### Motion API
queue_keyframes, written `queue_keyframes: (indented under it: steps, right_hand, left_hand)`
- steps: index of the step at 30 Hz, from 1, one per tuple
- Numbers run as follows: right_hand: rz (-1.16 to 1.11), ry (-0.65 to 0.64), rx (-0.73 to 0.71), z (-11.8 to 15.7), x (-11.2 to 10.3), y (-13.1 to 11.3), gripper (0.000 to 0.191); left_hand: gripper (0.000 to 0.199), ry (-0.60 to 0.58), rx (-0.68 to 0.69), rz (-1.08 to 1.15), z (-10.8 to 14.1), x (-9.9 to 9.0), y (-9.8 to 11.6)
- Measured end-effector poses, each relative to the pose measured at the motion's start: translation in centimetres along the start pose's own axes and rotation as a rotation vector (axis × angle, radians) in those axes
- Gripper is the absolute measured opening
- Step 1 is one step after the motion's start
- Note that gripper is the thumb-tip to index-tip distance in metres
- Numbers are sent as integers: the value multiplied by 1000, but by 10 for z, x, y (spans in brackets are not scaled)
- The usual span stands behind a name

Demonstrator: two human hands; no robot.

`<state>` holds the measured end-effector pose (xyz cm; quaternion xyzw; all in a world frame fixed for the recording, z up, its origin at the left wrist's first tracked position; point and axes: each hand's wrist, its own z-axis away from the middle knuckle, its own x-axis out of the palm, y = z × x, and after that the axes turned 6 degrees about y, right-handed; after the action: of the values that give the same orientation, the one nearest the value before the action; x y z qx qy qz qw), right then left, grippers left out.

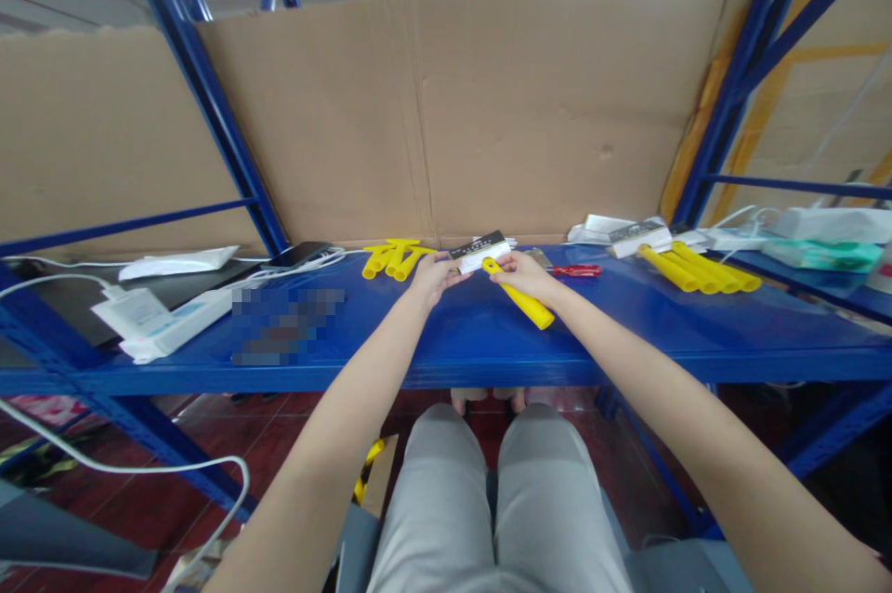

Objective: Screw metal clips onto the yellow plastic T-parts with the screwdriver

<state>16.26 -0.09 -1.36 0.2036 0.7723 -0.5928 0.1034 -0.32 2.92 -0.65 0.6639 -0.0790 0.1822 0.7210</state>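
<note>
My left hand [433, 277] pinches a flat black-and-white printed strip [480, 251], which looks like a scraper blade in its sleeve. My right hand [522, 274] is closed around the upper end of a yellow plastic handle [528, 305], whose thick round end points down toward the shelf's front edge. Handle and strip meet between my hands; whether they are joined I cannot tell. Just right of my right hand lies a red-handled tool [575, 270]. Several yellow T-shaped handles [394, 258] lie beyond my left hand.
Several yellow-handled scrapers [697, 268] with printed strips lie at the right of the blue shelf [446, 347]. A white power strip [182, 322], cables and a black phone [299, 255] are at the left. Cardboard [502, 110] stands behind, between blue uprights [229, 119].
</note>
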Motion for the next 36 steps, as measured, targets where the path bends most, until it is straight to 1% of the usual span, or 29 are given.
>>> queue_keyframes:
  steps: [5, 9, 12, 15, 19, 27, 32, 36]
  right_hand:
    - [-4, -3, -9, 3, 0, 0, 29]
    - [-57, -63, 13, 9, 0, -1, 41]
    - [-56, -96, -13, 12, -1, -2, 51]
    - [-17, -130, -52, 14, -1, -3, 56]
    - [61, -181, -72, 16, -1, -6, 56]
    - [192, -209, -66, 19, -2, -8, 54]
    - [129, -212, -49, 17, -2, -7, 53]
    - [73, -185, -34, 13, -4, -8, 53]
  left_hand:
    - [50, 16, 39, 23, 1, 0, -1]
    - [49, 19, 44, 17, 2, -1, -1]
    - [48, 24, 40, 12, 2, 0, -1]
    - [49, 21, 36, 24, 3, 0, -1]
    - [47, 11, 37, 24, 3, -1, -1]
    - [47, -46, 12, -16, 6, -1, 0]
    - [50, -61, -8, -51, 11, -1, 2]
    - [39, -90, 3, -67, 12, -3, 4]
